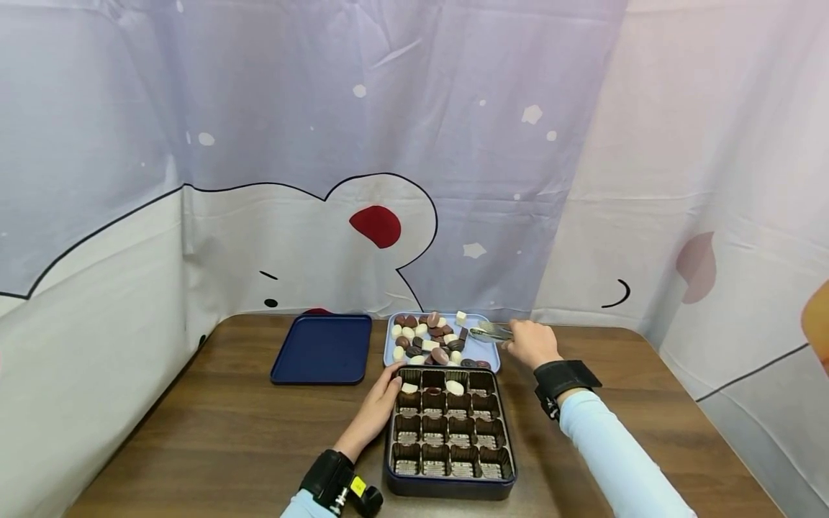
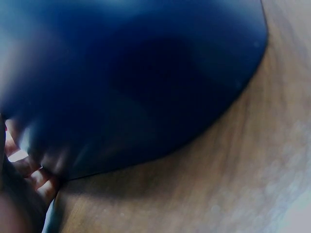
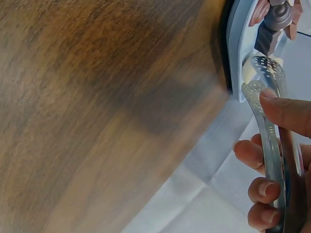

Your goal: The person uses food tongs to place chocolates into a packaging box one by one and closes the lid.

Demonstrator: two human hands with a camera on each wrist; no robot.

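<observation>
My right hand point(image 1: 532, 344) grips metal tongs point(image 3: 269, 126) with perforated tips. In the right wrist view, the tips are slightly apart beside a cream-coloured chocolate point(image 3: 249, 72) near the tray's edge; whether they touch it I cannot tell. The light blue tray point(image 1: 481, 352) holds many brown and white chocolates. My left hand point(image 1: 376, 406) holds the dark blue box point(image 1: 453, 489) by its far left corner. Its divided insert point(image 1: 447, 421) has a few chocolates in the far row, including a white one point(image 1: 455, 388). The left wrist view shows mostly the box's blurred side point(image 2: 160, 97).
A dark blue lid point(image 1: 322, 350) lies on the wooden table point(image 1: 227, 439), left of the tray. Behind the table hangs a printed curtain point(image 1: 486, 180), close to the far edge. The box stands directly in front of the tray.
</observation>
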